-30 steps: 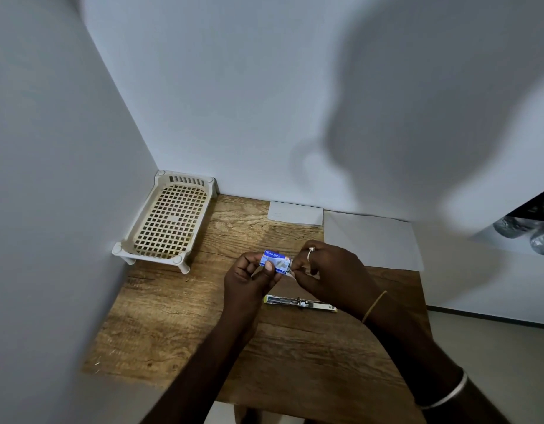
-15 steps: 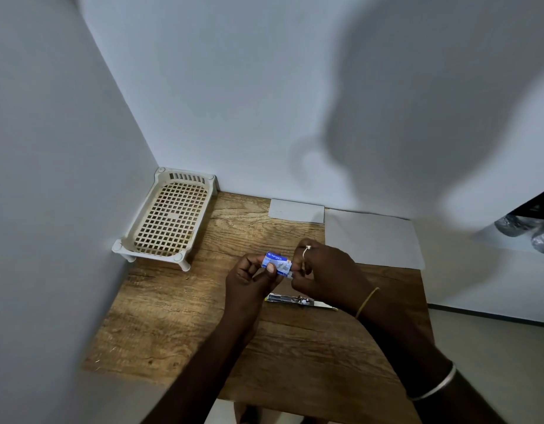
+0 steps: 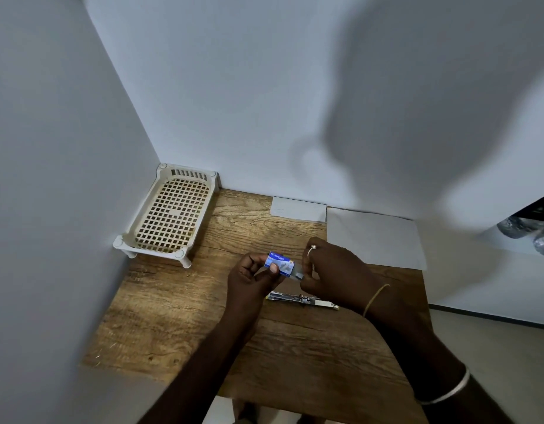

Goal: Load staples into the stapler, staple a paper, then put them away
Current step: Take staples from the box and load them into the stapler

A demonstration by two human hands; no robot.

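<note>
My left hand [image 3: 252, 278] holds a small blue staple box [image 3: 279, 262] above the wooden table [image 3: 178, 316]. My right hand [image 3: 335, 272] pinches the box's pale inner tray [image 3: 298, 272], which sticks out of the box's right end. Just below the hands the stapler [image 3: 301, 300] lies on the table, opened out flat and metallic. A white sheet of paper [image 3: 376, 237] lies at the back right of the table.
A cream plastic lattice basket [image 3: 169, 215] stands in the back left corner against the walls. A small white card [image 3: 298, 209] lies at the back wall. White walls close the left and back sides. The table's right edge drops to the floor.
Both hands have stayed over the stapler with the box. The inner tray now shows a little further out of the box's right end.
</note>
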